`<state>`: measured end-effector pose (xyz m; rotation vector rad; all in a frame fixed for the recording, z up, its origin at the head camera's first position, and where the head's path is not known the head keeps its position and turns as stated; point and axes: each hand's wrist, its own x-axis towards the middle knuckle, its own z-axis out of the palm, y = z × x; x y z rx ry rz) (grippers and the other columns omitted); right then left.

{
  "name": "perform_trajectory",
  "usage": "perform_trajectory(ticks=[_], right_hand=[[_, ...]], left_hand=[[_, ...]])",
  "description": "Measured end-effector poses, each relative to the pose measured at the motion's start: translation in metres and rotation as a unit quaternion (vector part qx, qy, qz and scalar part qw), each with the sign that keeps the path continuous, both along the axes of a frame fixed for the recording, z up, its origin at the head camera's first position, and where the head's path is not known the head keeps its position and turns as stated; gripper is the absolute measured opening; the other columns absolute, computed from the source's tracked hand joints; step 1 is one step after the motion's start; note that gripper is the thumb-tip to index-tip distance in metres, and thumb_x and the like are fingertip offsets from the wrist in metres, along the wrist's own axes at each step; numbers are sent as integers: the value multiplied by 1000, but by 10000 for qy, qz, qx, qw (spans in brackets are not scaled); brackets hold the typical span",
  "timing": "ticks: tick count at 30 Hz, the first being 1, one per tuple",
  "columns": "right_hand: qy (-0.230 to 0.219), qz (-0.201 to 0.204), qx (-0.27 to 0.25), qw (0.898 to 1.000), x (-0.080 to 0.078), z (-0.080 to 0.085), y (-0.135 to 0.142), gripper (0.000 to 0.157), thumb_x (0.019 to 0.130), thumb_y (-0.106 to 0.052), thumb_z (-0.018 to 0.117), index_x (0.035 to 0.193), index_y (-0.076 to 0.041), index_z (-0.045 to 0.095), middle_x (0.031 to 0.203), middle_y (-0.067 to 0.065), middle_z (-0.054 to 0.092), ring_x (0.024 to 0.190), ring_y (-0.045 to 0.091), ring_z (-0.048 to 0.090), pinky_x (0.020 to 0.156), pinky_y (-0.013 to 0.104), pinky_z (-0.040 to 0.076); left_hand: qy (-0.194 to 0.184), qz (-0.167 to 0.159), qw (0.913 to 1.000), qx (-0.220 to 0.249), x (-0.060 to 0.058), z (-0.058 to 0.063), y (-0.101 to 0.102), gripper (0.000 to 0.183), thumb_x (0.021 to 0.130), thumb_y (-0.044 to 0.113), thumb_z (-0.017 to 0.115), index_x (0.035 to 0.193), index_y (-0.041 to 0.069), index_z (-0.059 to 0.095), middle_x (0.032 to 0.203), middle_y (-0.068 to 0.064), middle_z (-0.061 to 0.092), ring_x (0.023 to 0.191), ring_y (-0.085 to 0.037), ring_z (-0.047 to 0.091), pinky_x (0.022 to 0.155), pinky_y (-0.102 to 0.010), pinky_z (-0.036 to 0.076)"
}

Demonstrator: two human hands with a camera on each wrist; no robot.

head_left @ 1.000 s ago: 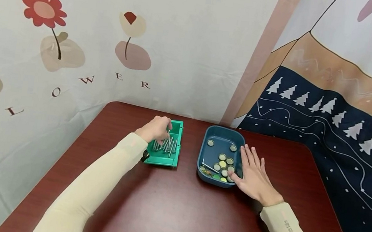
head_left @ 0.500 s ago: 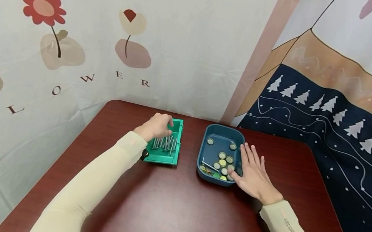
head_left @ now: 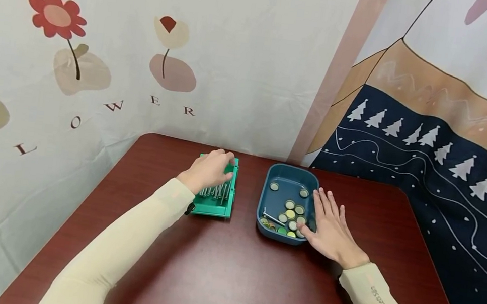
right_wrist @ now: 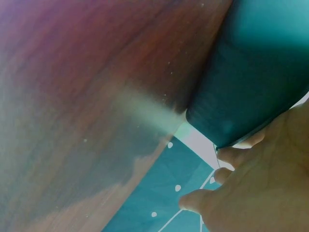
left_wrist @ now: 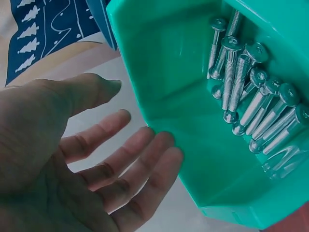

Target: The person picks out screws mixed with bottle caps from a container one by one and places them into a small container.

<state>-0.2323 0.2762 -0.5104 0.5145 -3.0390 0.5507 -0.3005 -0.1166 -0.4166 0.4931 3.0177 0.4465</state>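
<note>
My left hand (head_left: 208, 170) hovers over the green tray (head_left: 211, 210), its fingers loosely bent and apart. In the left wrist view nothing lies between the thumb and fingers (left_wrist: 104, 169). Several silver bolts (left_wrist: 236, 82) lie heaped in the tray, partly covered by the hand in the head view. My right hand (head_left: 334, 231) rests with straight fingers against the right rim of the blue bin (head_left: 268, 195), thumb over its edge. Inside the bin are several bottle caps (head_left: 290, 205), mostly with their undersides up, and one bolt (head_left: 274, 217).
Both containers stand near the back of a dark red wooden table (head_left: 229, 272). Behind it hangs a pale printed cloth (head_left: 254, 62), with a dark blue tree-patterned part (head_left: 407, 157) at the right. A strip of tabletop separates tray and bin.
My left hand has shifted slightly right and towards the back over the tray, its thumb and fingers now further apart. The right hand has stayed on the bin.
</note>
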Motion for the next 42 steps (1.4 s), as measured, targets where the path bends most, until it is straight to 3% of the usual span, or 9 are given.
perform_trajectory(ticks=[6,15,19,32,42], right_hand=[[-68,3,-26,10000,1,0,0,107,114,-60,65,187,-5,12,197,22,9,183,52,4,139,88,8],[-89,13,-52,9999,2,2,0,106,114,-59,65,187,-4,12,197,23,9,183,52,4,139,87,7],[-105,17,-40,9999,2,3,-1,106,114,-59,66,187,-4,11,197,23,8,183,52,3,139,88,7],[-102,24,-68,9999,2,3,-1,106,114,-59,66,187,-4,11,197,22,7,183,52,4,139,88,7],[-191,1,-57,9998,1,3,0,107,114,-60,65,188,-5,9,197,23,7,183,52,1,139,88,6]], left_hand=[[382,-322,9987,-126,5,0,6,41,114,30,78,151,13,71,147,-16,69,111,-28,74,89,-46,67],[874,-804,9916,-505,10,-2,18,51,113,35,80,157,13,67,155,-18,65,133,-34,70,97,-46,68],[1034,-962,9877,-672,13,-1,24,54,112,37,82,159,15,66,157,-16,65,139,-35,67,108,-52,65],[1010,-1302,9805,-1071,18,0,52,59,112,49,79,163,22,65,176,-10,55,164,-36,52,139,-65,41],[887,-1719,9706,-1434,19,2,79,67,111,56,78,168,24,62,182,-10,51,167,-35,49,143,-66,35]])
